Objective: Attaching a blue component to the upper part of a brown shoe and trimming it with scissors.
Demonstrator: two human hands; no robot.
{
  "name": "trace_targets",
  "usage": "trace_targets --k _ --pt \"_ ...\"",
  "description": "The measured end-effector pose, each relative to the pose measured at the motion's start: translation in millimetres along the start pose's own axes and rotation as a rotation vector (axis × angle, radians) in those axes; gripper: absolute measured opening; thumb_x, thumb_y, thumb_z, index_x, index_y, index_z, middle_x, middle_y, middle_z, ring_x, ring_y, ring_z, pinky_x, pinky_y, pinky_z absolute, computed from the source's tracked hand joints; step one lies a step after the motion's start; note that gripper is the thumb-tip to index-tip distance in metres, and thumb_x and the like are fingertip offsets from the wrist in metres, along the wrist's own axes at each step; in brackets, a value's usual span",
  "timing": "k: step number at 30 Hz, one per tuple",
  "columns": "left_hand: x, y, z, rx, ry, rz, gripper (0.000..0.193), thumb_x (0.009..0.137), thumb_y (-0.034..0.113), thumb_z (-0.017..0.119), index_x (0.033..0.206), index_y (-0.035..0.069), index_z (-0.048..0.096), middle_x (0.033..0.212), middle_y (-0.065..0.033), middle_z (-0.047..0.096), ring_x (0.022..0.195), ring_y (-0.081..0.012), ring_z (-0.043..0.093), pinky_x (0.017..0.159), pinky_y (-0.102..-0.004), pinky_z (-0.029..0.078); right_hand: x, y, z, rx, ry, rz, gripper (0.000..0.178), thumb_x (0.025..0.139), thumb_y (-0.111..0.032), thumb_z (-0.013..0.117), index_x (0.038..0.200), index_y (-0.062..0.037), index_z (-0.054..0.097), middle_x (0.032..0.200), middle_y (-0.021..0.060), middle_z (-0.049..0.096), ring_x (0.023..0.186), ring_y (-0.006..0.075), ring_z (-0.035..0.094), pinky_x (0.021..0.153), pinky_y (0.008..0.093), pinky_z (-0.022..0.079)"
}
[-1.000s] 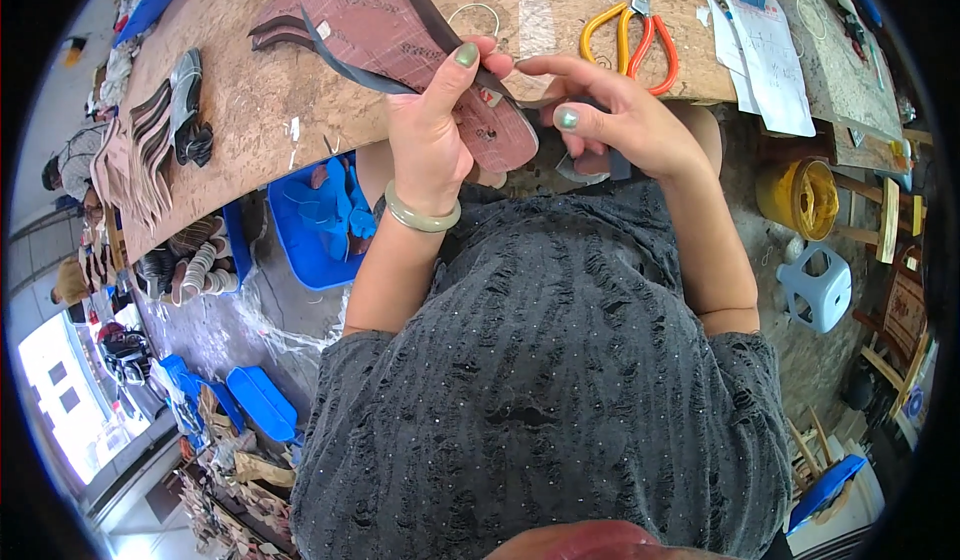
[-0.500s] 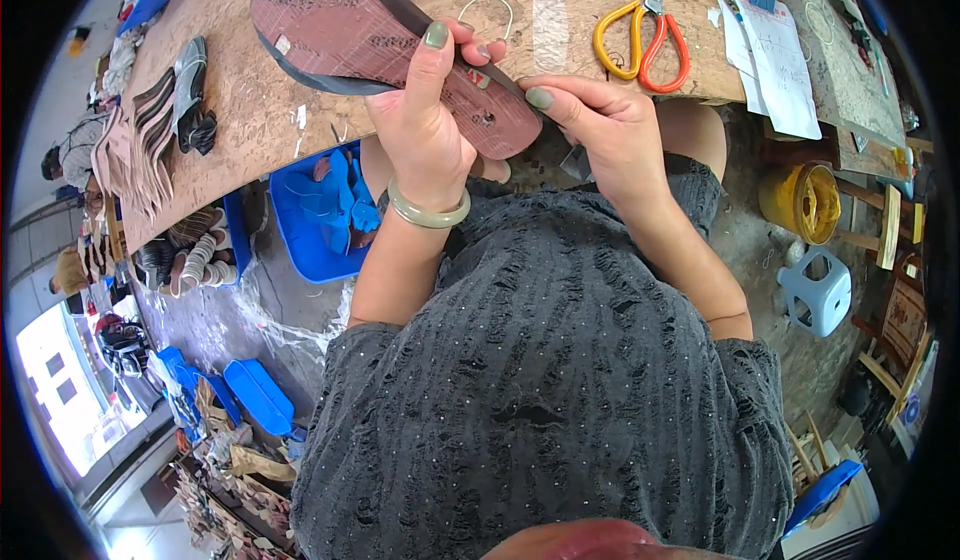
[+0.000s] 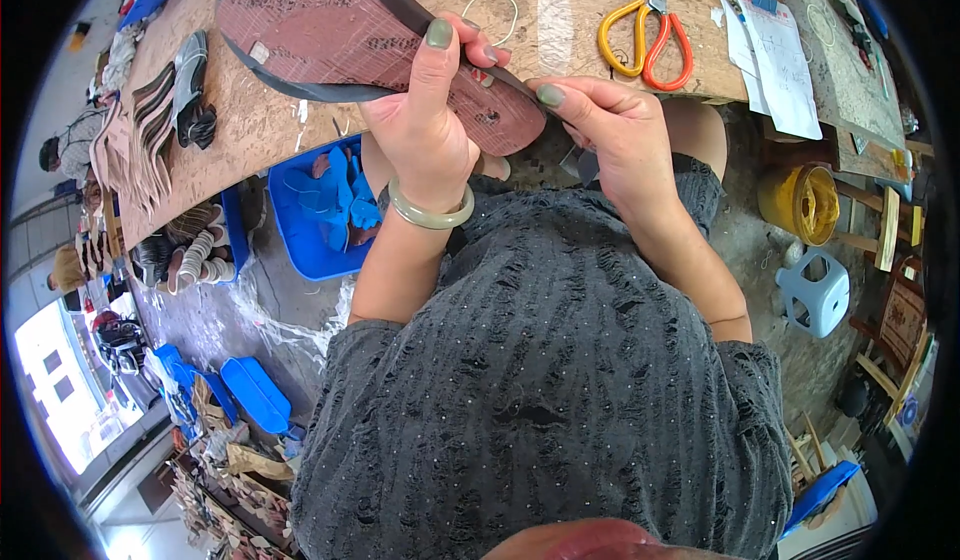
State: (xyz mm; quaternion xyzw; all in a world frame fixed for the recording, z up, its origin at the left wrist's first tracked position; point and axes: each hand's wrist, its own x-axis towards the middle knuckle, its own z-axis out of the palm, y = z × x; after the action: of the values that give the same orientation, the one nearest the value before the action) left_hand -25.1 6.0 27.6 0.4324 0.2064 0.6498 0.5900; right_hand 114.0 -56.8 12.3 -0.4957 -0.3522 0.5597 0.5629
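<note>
A reddish-brown insole board [image 3: 320, 45] with printed marks slants over the table edge, its rounded narrow end toward my lap. Dark material [image 3: 400, 5] runs along its edges as a band. My left hand [image 3: 425, 135] is closed round the insole, thumb on its upper face and fingertips showing past the far edge. At the narrow end, my right hand [image 3: 620, 130] pinches the dark band between thumb and forefinger. A small dark flap hangs below the right fingers. What the left palm covers is hidden.
Scissors [image 3: 657, 2] with yellow and orange handles lie on the wooden table [image 3: 250, 150]. Papers [image 3: 775, 70] rest at the right. Cut strips [image 3: 150, 130] lie at the left. A blue bin [image 3: 300, 250] stands below; a yellow bucket [image 3: 795, 205] and light-blue stool [image 3: 815, 295] are right.
The insole's wide end has shifted left and slightly up. My right hand has edged a little to the right, still pinching the band; the left grip stays the same.
</note>
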Motion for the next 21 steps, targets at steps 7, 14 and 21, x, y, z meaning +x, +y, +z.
trace_targets --k 7,14,21 --pt "1.3 1.8 1.3 0.026 0.014 0.015 0.013 0.09 0.01 0.057 0.098 -0.001 0.054 0.085 -0.0078 0.056 0.071 -0.0169 0.054 0.065 -0.0348 0.053 -1.3 1.3 3.3 -0.108 0.022 -0.081 0.019 0.083 -0.018 0.069 0.097 -0.005 0.072 0.069 -0.0029 0.062 0.06 0.0024 0.048 0.053 0.0178 0.039" --pt "0.0 4.5 3.3 0.08 0.014 0.037 0.012 0.09 0.009 0.056 0.094 -0.002 0.054 0.084 -0.0087 0.056 0.071 -0.0168 0.054 0.066 -0.0355 0.053 -0.7 -2.7 4.0 -0.162 0.006 -0.09 0.02 0.083 -0.019 0.069 0.097 -0.0045 0.072 0.072 -0.0021 0.065 0.06 0.0027 0.049 0.054 0.0182 0.04" --pt "-4.4 -8.7 1.6 0.186 0.005 0.16 0.012 0.091 0.009 0.055 0.095 -0.002 0.055 0.082 -0.0086 0.058 0.07 -0.0163 0.056 0.067 -0.033 0.052 9.4 -17.1 -2.5 -0.304 -0.137 -0.009 0.021 0.084 -0.019 0.067 0.097 -0.003 0.07 0.071 -0.0003 0.065 0.062 0.0036 0.052 0.056 0.0193 0.043"
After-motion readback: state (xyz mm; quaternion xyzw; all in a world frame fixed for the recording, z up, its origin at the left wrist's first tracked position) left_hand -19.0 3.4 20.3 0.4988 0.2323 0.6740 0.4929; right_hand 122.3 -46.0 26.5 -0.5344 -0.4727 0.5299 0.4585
